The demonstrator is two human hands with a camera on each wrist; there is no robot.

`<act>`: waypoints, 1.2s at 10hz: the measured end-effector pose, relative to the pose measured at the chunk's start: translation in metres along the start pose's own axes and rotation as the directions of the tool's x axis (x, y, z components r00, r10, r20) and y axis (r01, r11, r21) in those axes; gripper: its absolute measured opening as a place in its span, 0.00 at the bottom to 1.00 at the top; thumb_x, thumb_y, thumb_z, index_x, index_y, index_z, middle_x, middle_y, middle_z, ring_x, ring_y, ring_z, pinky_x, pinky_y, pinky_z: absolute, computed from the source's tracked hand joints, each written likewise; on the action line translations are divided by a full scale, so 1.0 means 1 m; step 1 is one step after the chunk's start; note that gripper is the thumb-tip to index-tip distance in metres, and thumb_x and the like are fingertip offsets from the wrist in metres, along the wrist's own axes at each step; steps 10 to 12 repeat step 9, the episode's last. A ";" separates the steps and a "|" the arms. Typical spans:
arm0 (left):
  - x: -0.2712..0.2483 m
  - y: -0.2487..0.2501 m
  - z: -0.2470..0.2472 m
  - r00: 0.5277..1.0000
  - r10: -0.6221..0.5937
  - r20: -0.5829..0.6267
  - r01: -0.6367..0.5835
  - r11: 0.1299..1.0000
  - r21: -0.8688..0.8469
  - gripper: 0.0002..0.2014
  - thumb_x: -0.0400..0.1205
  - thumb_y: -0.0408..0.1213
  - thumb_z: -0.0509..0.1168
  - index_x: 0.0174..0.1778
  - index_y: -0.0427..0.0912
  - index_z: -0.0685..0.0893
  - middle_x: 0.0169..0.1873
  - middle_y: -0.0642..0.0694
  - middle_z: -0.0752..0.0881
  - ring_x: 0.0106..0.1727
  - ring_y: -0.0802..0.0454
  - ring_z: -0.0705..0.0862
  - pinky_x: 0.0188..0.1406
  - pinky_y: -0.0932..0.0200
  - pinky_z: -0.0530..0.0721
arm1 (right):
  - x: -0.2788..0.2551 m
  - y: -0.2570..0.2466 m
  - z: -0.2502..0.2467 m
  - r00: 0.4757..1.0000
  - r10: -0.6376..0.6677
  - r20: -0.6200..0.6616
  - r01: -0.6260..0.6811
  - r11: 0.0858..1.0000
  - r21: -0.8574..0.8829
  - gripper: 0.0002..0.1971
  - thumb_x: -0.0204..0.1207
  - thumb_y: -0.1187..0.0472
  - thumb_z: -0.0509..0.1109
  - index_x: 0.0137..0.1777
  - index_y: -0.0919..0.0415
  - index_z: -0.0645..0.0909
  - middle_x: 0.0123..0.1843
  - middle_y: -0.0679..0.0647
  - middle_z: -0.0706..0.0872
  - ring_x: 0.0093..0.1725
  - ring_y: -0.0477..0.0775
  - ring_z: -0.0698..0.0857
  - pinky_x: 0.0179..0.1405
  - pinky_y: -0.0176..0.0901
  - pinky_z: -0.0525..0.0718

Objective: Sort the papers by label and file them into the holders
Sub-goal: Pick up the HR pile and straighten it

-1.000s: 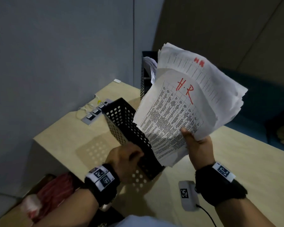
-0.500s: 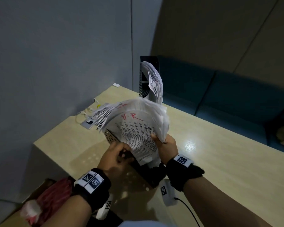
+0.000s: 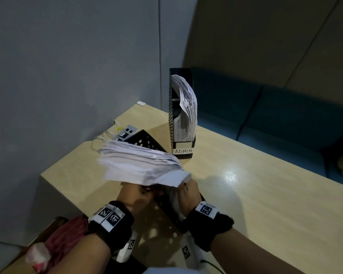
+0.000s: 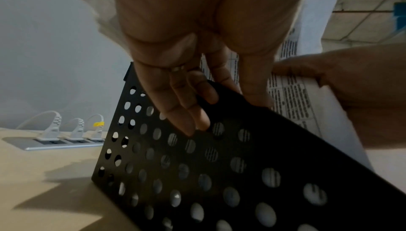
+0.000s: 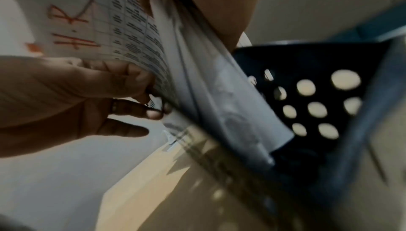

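A thick stack of printed papers (image 3: 141, 165) marked "H.R" in red (image 5: 72, 26) stands with its lower end inside the near black perforated holder (image 3: 145, 138) and its top bent over to the left. My right hand (image 3: 187, 189) grips the stack's lower right edge. Across from it, my left hand (image 3: 134, 193) holds the holder's rim (image 4: 219, 95), fingers down its outer wall (image 4: 193, 113) and thumb at the papers. Behind stands a second black holder (image 3: 173, 107) labelled ADMIN, with papers (image 3: 188, 99) drooping out of it.
A socket strip with white plugs (image 3: 125, 133) lies at the table's back left, near the wall. The wooden table (image 3: 265, 184) stretches to the right. A blue sofa (image 3: 275, 115) runs behind it. A red and white bundle (image 3: 54, 242) lies low at the left.
The stack was held up facing me; my right hand has brought it down into the near holder and its top has flopped left. My left hand stays at the holder.
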State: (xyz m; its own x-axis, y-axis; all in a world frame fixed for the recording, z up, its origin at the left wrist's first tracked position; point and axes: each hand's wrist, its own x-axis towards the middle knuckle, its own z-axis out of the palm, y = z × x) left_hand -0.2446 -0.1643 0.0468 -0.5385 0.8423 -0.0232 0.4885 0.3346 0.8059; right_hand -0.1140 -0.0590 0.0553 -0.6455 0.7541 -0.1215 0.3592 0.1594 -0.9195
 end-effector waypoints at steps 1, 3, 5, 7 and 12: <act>-0.002 0.002 -0.001 0.999 -0.043 -0.032 0.036 0.983 -0.180 0.09 0.65 0.45 0.75 0.40 0.60 0.90 0.39 0.48 0.89 0.44 0.57 0.85 0.53 0.49 0.79 | -0.007 0.005 -0.002 0.953 0.289 0.090 -0.301 0.931 0.206 0.09 0.85 0.61 0.58 0.56 0.56 0.79 0.49 0.49 0.84 0.51 0.53 0.84 0.40 0.28 0.83; 0.006 -0.007 0.004 0.978 -0.047 -0.202 0.032 0.997 -0.074 0.24 0.61 0.50 0.70 0.52 0.48 0.78 0.44 0.49 0.78 0.42 0.53 0.81 0.42 0.49 0.86 | -0.004 0.014 0.003 0.896 0.435 0.095 -0.439 0.831 0.342 0.17 0.85 0.55 0.59 0.70 0.58 0.77 0.72 0.64 0.78 0.73 0.67 0.75 0.75 0.53 0.72; 0.033 0.001 -0.012 0.970 -0.092 -0.227 0.093 0.996 -0.008 0.40 0.71 0.27 0.72 0.79 0.48 0.63 0.66 0.35 0.72 0.66 0.35 0.73 0.58 0.47 0.79 | 0.011 0.018 0.000 0.956 0.276 0.096 -0.290 0.940 0.182 0.33 0.62 0.24 0.63 0.48 0.52 0.86 0.53 0.58 0.89 0.53 0.57 0.86 0.58 0.54 0.83; 0.083 0.017 -0.036 0.960 -0.180 -0.216 0.206 0.973 0.106 0.39 0.78 0.30 0.66 0.84 0.52 0.57 0.75 0.32 0.67 0.69 0.33 0.77 0.67 0.48 0.76 | 0.018 -0.021 -0.031 0.966 0.252 0.062 -0.257 0.963 0.076 0.46 0.55 0.14 0.55 0.37 0.62 0.81 0.40 0.65 0.86 0.40 0.64 0.87 0.48 0.60 0.87; 0.224 -0.135 -0.033 0.924 -0.308 -0.226 0.341 0.931 0.129 0.43 0.65 0.54 0.79 0.74 0.48 0.70 0.68 0.41 0.79 0.64 0.37 0.82 0.61 0.45 0.84 | 0.020 -0.024 -0.047 0.936 0.304 0.176 -0.337 0.919 0.203 0.38 0.63 0.26 0.68 0.71 0.43 0.72 0.61 0.44 0.82 0.53 0.53 0.87 0.47 0.57 0.90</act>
